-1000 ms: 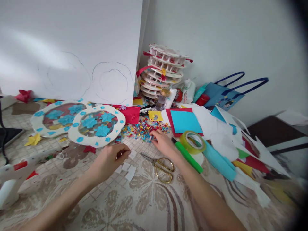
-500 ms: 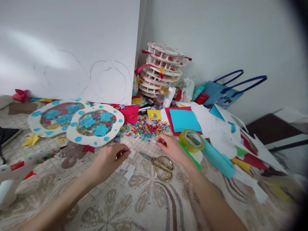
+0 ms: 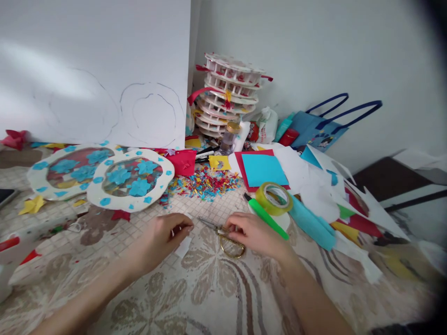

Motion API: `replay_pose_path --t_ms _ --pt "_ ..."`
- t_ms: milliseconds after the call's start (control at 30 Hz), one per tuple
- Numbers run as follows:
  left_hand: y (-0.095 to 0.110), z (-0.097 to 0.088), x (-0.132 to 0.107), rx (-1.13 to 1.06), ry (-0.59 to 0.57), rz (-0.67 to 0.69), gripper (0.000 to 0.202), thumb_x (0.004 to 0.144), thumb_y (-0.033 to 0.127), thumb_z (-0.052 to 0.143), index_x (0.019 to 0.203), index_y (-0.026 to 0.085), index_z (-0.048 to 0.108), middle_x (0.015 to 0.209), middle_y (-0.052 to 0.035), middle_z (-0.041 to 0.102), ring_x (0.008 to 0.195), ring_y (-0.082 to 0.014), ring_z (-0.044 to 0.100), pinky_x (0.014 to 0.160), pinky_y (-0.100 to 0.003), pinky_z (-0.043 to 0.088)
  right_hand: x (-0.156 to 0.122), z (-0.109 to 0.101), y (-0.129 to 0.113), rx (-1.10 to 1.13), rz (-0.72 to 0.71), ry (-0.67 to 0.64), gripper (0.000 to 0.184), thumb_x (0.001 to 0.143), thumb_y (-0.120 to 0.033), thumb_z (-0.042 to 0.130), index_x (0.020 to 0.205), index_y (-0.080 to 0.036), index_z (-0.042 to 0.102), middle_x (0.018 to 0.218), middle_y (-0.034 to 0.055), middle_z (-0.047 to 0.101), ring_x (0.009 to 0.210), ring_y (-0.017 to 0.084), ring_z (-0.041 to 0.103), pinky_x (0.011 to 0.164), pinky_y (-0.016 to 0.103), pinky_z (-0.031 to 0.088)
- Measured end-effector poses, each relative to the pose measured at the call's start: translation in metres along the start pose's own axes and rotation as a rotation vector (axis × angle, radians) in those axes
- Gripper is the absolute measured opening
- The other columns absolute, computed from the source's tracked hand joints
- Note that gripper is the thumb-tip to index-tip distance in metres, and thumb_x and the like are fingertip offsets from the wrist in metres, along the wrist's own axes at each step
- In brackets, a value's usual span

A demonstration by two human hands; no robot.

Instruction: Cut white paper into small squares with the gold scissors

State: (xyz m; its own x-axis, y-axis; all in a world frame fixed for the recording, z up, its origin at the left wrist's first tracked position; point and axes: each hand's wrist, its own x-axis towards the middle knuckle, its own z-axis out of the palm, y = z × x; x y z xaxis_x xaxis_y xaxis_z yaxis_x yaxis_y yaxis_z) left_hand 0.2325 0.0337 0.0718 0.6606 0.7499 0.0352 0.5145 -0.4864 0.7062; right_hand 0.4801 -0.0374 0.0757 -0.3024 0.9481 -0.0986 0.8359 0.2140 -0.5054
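My left hand is closed, thumb and fingers drawn together just left of the scissors' tips; anything in its pinch is too small to make out. White paper pieces lie under and beside its fingertips. Gold-handled scissors rest on the patterned tablecloth, blades pointing left. Over their upper handle is my right hand, fingers pinched together and covering part of the loop. A tiny pale bit shows by its fingertips, but what it grips is unclear.
Paper scraps lie beyond my hands. Tape, a green pen-like tool and blue paper are rightward. Two flower-decorated rings and a glue gun lie leftward. A tiered white model stands behind.
My right hand has come down and nearer, from beyond the scissors to over their handle. My left hand has shifted slightly, covering more of the white pieces. The view has moved a little.
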Motion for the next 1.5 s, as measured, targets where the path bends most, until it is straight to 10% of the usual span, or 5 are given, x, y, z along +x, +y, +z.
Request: replay_pose_path --t_ms 267,700,1067,1500 --pt "-0.002 0.007 -0.001 -0.035 0.010 0.028 0.018 0.085 0.024 0.048 0.086 0.021 0.066 0.076 -0.0011 0.068 0.062 -0.0141 0.059 0.055 -0.022 0.042 -0.008 0.012 0.000 -0.122 0.118 0.030 0.025 0.069 -0.006 0.057 0.088 -0.020 0.049 0.080 0.0013 0.057 0.077 0.017 0.053 0.064 0.025 0.036" --pt "-0.005 0.013 0.001 -0.470 0.059 -0.196 0.032 0.086 0.039 0.048 0.108 0.015 0.051 0.068 -0.0016 0.065 0.049 -0.0131 0.058 0.045 -0.025 0.046 -0.011 0.011 -0.010 0.287 0.202 0.206 0.028 0.068 -0.012 0.062 0.092 -0.022 0.052 0.069 -0.0036 0.052 0.062 0.013 0.048 0.054 0.022 0.035" --pt "0.000 0.008 0.002 -1.202 0.072 -0.235 0.036 0.079 0.039 0.063 0.106 0.017 0.059 0.103 -0.0098 0.064 0.078 -0.0148 0.060 0.059 -0.023 0.045 0.002 0.059 -0.025 1.580 0.044 -0.237 0.051 0.080 -0.066 0.049 0.078 -0.015 0.054 0.054 -0.0052 0.046 0.034 0.004 0.032 0.032 0.018 0.024" --pt "0.003 0.009 0.001 -1.055 0.048 -0.185 0.027 0.067 0.026 0.075 0.084 0.016 0.057 0.072 0.0030 0.057 0.058 -0.0082 0.051 0.049 -0.019 0.041 -0.002 0.067 -0.035 1.736 0.084 -0.458 0.063 0.074 -0.078 0.040 0.082 -0.018 0.057 0.054 -0.0032 0.048 0.039 0.009 0.040 0.040 0.024 0.030"
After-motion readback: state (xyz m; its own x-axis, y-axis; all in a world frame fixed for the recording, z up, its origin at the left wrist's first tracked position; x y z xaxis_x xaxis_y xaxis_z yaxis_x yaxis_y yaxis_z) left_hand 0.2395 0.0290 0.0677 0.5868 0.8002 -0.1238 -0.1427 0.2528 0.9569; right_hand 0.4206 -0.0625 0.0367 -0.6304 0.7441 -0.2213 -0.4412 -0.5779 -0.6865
